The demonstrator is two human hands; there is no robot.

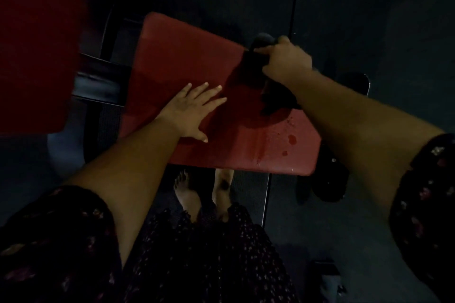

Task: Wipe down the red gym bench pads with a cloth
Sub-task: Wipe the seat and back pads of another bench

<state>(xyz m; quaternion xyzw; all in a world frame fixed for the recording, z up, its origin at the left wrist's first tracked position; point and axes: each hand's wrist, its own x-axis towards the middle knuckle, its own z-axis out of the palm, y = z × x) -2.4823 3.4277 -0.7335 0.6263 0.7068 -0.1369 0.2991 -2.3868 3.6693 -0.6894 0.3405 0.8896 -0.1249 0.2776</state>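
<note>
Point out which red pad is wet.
The centre pad, where the left hand lies flat and the right hand grips the cloth; droplets show near its right end. The far-left pad shows none.

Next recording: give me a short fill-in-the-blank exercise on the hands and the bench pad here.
1. The left hand lies flat on the red pad, fingers ____.
2. The right hand grips a dark cloth; the left holds ____.
3. The person's feet, below the pad, are ____.
Missing words: spread; nothing; bare.

Second red pad (37,44) partly off-frame.
</note>
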